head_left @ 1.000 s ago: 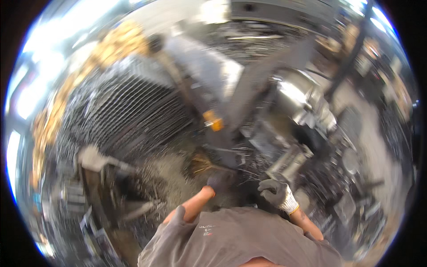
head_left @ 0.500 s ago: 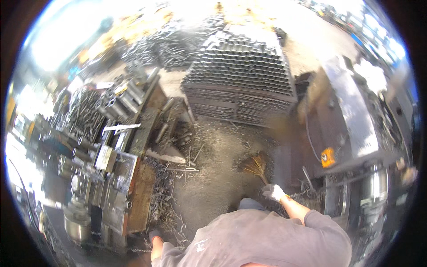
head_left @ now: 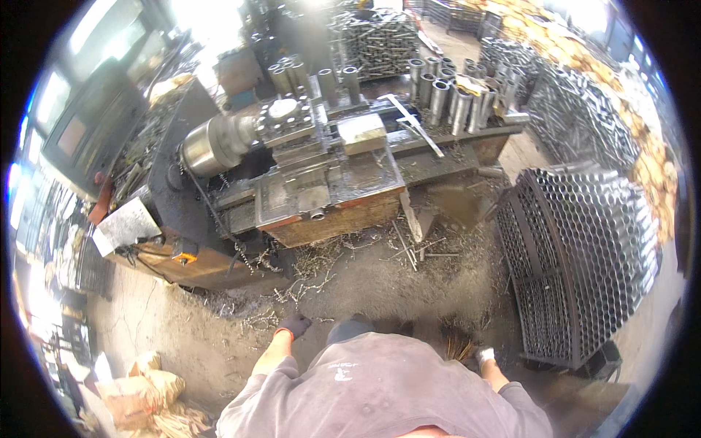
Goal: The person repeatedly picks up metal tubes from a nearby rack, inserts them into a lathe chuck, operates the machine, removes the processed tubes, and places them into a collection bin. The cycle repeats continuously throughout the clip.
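My right hand (head_left: 485, 355), in a white glove, is closed on a straw broom at the lower right. The broom's yellowish bristles (head_left: 458, 346) show just left of the glove, low over the dark floor; its handle is mostly hidden. My left hand (head_left: 294, 325), in a dark glove with an orange cuff, hangs over the floor at lower centre. Its fingers are too small and dark to make out. Curled metal shavings (head_left: 299, 290) lie on the floor just beyond it.
A lathe (head_left: 328, 190) with a round chuck (head_left: 212, 146) stands ahead. Steel tubes (head_left: 438, 98) and a caliper (head_left: 412, 124) rest on it. A rack of stacked tubes (head_left: 584, 255) stands at right. Thin rods (head_left: 409, 248) lie on the floor. Paper sacks (head_left: 142, 394) sit at lower left.
My view has swung left, so the lathe now lies straight ahead and the tube rack at right. My left hand shows more fully. The broom stays in my right hand.
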A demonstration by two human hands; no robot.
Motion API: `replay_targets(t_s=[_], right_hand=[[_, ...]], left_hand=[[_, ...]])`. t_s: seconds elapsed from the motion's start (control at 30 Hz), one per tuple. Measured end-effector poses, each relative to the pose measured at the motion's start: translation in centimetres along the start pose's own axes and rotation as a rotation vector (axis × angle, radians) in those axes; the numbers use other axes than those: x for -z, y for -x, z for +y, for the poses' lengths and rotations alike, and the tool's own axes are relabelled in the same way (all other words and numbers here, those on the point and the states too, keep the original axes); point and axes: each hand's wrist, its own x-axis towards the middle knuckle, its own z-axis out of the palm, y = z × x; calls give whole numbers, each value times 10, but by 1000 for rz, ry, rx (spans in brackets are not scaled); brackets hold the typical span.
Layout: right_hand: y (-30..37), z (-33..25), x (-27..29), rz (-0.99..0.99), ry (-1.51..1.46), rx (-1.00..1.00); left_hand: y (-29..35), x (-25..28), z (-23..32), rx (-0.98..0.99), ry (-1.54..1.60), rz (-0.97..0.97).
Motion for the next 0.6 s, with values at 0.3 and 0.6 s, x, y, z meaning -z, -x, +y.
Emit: replay_targets(t_s=[0.3, 0.6], right_hand=[[-146, -67, 109, 280, 125, 200], [-155, -185, 107, -105, -970, -155]], left_hand=[[-54, 121, -113, 389, 129, 655], [-32, 277, -153, 717, 734, 1248]])
